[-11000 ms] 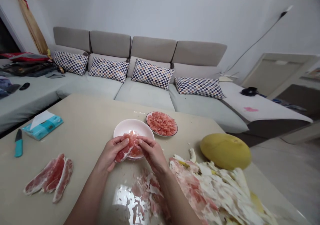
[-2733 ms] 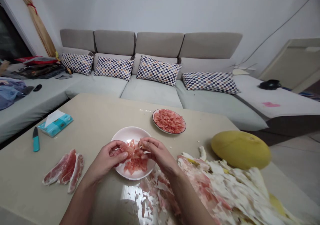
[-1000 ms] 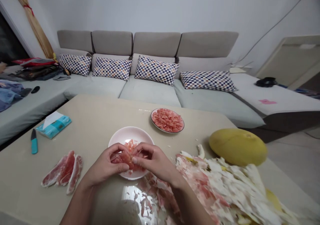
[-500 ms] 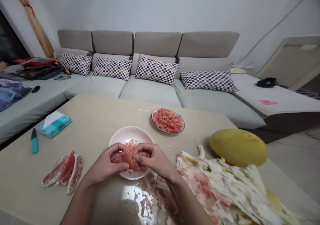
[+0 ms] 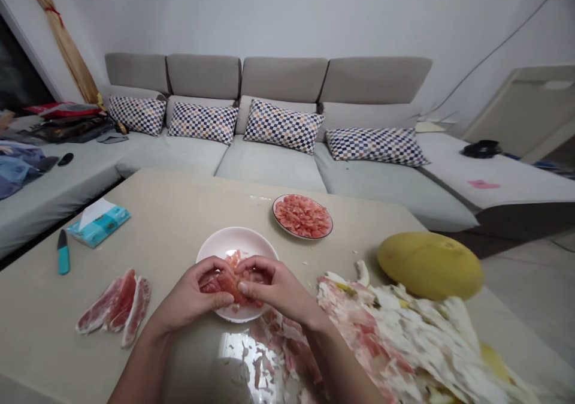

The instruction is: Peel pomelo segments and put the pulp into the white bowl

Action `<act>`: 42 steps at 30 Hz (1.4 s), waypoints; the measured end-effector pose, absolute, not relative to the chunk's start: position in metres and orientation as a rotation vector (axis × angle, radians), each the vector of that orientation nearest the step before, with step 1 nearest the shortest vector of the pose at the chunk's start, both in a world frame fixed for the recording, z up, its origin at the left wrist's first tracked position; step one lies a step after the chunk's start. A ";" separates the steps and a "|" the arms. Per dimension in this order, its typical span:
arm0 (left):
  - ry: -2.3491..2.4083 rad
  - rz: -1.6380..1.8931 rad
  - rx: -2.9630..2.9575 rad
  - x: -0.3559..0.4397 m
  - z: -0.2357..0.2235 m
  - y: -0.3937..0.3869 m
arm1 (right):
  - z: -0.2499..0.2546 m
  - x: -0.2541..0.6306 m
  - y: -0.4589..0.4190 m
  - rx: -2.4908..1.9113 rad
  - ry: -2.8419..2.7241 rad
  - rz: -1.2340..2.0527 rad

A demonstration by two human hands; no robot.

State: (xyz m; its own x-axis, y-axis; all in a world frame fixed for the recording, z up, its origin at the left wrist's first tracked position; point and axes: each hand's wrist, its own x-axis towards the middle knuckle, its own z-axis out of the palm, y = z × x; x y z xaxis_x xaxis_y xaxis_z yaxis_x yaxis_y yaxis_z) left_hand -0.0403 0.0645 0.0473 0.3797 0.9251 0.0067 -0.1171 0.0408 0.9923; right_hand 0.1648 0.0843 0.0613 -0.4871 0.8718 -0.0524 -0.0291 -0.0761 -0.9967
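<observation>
The right hand (image 5: 282, 288) has closed in beside the left hand (image 5: 186, 294), each grip now pinching the pink fruit piece (image 5: 228, 282) over the white bowl (image 5: 220, 243), seemingly letting both work it.

This is a living room of a home: beyond the hands (image 5: 191, 293) stands a long sofa (image 5: 276, 165) with cushions (image 5: 283, 126); far to their left, a curtain (image 5: 74, 59).
</observation>
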 end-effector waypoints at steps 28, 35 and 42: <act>0.825 1.086 1.350 -0.043 0.042 0.069 | 0.060 0.163 0.086 -0.950 -1.308 1.844; 0.777 1.167 1.328 -0.046 0.037 0.067 | 0.050 0.161 0.092 -0.932 -1.187 1.795; 0.747 1.238 1.304 -0.050 0.037 0.067 | 0.051 0.174 0.098 -0.998 -1.236 1.639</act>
